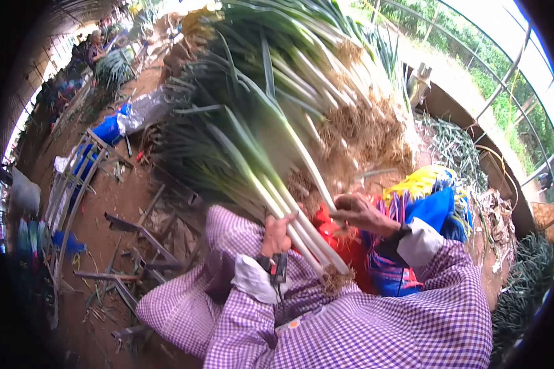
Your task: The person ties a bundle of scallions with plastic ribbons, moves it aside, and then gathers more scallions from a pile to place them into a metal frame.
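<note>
Several long green onions (276,195) lie across my lap, white stems and roots toward me, leaves pointing up and left. My left hand (277,237) is closed around their white stems. To its right, my right hand (366,215) pinches a single green onion (306,158) low on its white stem, close to the root end. Beyond both hands rises a large heap of green onions (271,37), with brown tangled roots (369,132) on its right side. Dark bands with a small device (278,269) circle my left wrist.
Beside my right forearm are yellow strips (421,182), a blue cloth or bag (434,212) and something red (327,224). Metal bars (144,237) lie at left, near a metal frame (74,178). Another person (96,48) sits far back left. Cut leaves (455,147) lie at right.
</note>
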`<state>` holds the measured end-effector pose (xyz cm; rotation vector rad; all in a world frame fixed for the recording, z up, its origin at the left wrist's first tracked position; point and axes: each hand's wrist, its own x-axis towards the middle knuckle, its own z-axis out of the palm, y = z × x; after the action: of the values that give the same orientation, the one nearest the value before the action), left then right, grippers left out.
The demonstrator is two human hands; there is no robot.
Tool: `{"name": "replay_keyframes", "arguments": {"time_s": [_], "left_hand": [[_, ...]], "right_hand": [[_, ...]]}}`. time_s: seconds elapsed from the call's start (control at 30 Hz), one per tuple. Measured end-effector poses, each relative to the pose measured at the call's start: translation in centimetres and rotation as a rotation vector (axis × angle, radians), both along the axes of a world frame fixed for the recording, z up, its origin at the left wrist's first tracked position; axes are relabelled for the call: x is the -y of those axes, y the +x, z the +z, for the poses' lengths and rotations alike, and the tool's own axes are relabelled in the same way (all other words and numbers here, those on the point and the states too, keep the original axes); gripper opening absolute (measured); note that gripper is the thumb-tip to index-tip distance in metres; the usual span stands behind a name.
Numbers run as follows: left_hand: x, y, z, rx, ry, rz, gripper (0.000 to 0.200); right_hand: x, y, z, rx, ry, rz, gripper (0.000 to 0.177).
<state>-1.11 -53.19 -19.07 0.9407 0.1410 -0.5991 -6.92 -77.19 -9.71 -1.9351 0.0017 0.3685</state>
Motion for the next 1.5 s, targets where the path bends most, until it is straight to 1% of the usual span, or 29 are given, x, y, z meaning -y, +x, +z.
{"name": "replay_keyframes", "arguments": {"time_s": [0.07,0.13,0.17,0.2,0.27,0.33,0.4,0.43,0.47,0.57,0.6,0.67,0.7,0.77,0.8,0.87,0.9,0.93,0.97,1.03,1.1,1.13,1.17,1.27,1.3,1.37,1.43,1.47,1.5], "left_hand": [[0.0,0.2,-2.3,0.041,0.028,0.019,0.032],[0.1,0.1,-0.3,0.016,-0.028,-0.003,0.033],[0.3,0.1,-0.4,0.001,-0.054,-0.011,0.034],[0.1,0.1,-0.5,-0.014,-0.078,-0.018,0.035],[-0.4,0.4,-0.5,-0.011,-0.015,-0.078,0.035],[-0.4,0.7,-1.9,-0.078,-0.049,-0.056,0.035],[-1.2,1.8,-5.6,0.145,0.111,-0.101,0.037],[-1.4,2.0,-6.4,0.321,0.225,-0.134,0.037],[-1.5,2.0,-7.3,0.342,0.221,-0.156,0.037],[-1.5,1.8,-6.4,0.438,0.253,-0.208,0.036],[-1.4,1.7,-5.6,0.387,0.166,-0.205,0.034],[-1.2,1.4,-4.2,0.278,-0.005,-0.197,0.031],[-1.6,1.7,-6.2,0.414,-0.029,-0.218,0.03],[-2.0,1.7,-8.2,0.484,-0.051,-0.209,0.03],[-1.8,1.6,-7.7,0.421,-0.054,-0.177,0.03],[-1.0,1.5,-6.6,0.204,-0.047,-0.138,0.031],[-0.5,1.1,-3.0,0.045,-0.034,-0.132,0.032],[-0.3,0.7,-1.0,-0.118,-0.019,-0.126,0.033],[-0.3,0.7,-1.3,-0.101,-0.042,-0.134,0.036],[-0.6,0.8,-4.6,0.276,0.016,-0.188,0.036],[-0.9,1.6,-7.3,0.268,-0.095,-0.23,0.035],[-0.9,1.9,-7.7,0.261,-0.15,-0.252,0.034],[-0.9,1.6,-8.2,0.218,-0.16,-0.236,0.034],[-0.6,1.7,-9.2,0.211,-0.122,-0.202,0.034],[-0.5,1.7,-9.7,0.205,-0.113,-0.19,0.034],[-0.3,1.6,-10.6,0.174,-0.111,-0.163,0.035],[0.1,1.8,-12.5,0.242,-0.07,-0.143,0.035],[0.3,1.9,-13.5,0.276,-0.048,-0.132,0.035],[0.4,1.9,-12.9,0.234,0.0,-0.123,0.035]], "right_hand": [[-1.5,-4.2,-0.9,-0.057,-0.107,0.013,0.024],[-2.1,-7.4,-2.1,-0.068,-0.04,0.036,0.022],[-2.3,-8.3,-1.6,-0.154,0.058,0.009,0.021],[-2.4,-8.7,-0.8,-0.239,0.159,-0.021,0.02],[-1.9,-8.7,-1.2,-0.178,0.124,0.015,0.019],[-1.7,-8.2,0.5,-0.209,0.131,0.067,0.021],[-1.5,-7.8,0.3,-0.236,0.095,0.072,0.022],[-1.5,-7.7,0.4,-0.229,0.117,0.072,0.022],[-1.5,-7.6,0.5,-0.219,0.139,0.072,0.022],[-1.4,-7.0,0.2,-0.197,0.069,0.115,0.028],[-1.5,-7.0,0.0,-0.174,0.057,0.126,0.033],[-2.3,-7.0,0.3,-0.171,0.088,0.135,0.034],[-2.5,-7.0,-0.1,-0.169,0.095,0.153,0.034],[-3.1,-7.1,0.0,-0.2,0.116,0.138,0.035],[-3.1,-7.0,0.0,-0.227,0.102,0.16,0.031],[-2.7,-6.6,0.2,-0.281,0.067,0.201,0.027],[-2.8,-6.7,-0.4,-0.248,0.084,0.206,0.029],[-3.0,-6.8,-0.6,-0.234,0.089,0.209,0.029],[-3.3,-6.8,-0.7,-0.219,0.095,0.213,0.03],[-3.7,-6.8,-1.1,-0.184,0.118,0.223,0.031],[-3.8,-6.8,-1.3,-0.215,0.112,0.235,0.032],[-3.9,-6.7,-1.3,-0.23,0.109,0.239,0.032],[-4.0,-6.7,-0.7,-0.229,0.092,0.235,0.031],[-3.9,-6.7,-0.7,-0.185,0.045,0.244,0.03],[-3.7,-6.7,-1.6,-0.205,0.085,0.245,0.032],[-4.3,-6.9,-3.0,-0.192,0.171,0.136,0.036],[-5.8,-6.6,-1.9,-0.267,0.298,-0.003,0.043],[-6.7,-6.4,-2.2,-0.277,0.31,-0.072,0.042],[-7.6,-6.4,-2.7,-0.289,0.321,-0.142,0.041]]}}
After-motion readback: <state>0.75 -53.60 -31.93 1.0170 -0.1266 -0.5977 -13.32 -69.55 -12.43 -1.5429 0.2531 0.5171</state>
